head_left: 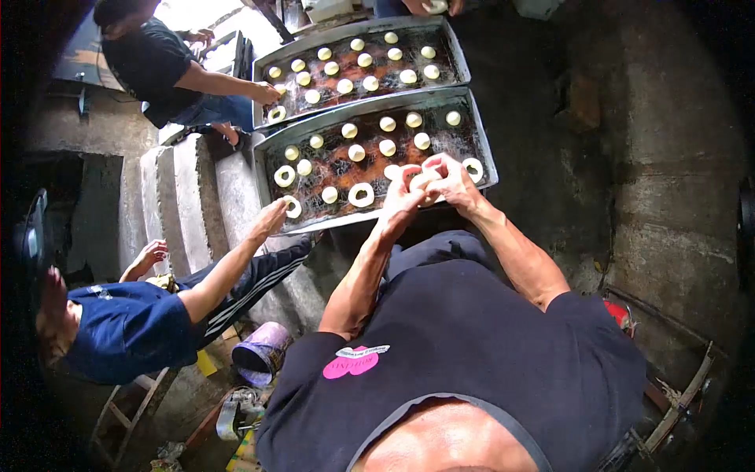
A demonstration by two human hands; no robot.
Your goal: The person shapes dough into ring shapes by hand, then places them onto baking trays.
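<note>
Over the near edge of the closer metal tray (267,189), my left hand (403,197) and my right hand (454,187) are together, both closed around one pale piece of dough (425,183). My fingers partly cover it, so its full shape is hidden. Right of my hands lies a dough ring (473,168), and another dough ring (361,194) sits to their left. Several round dough balls, such as one dough ball (388,147), are spread over the tray's dark, oily bottom.
A second metal tray (354,31) with dough balls adjoins the first. A co-worker's hand (275,211) touches a ring at the left corner; another co-worker's hand (266,93) reaches into the far tray. Concrete steps (200,181) and a purple bucket (263,350) are on the left.
</note>
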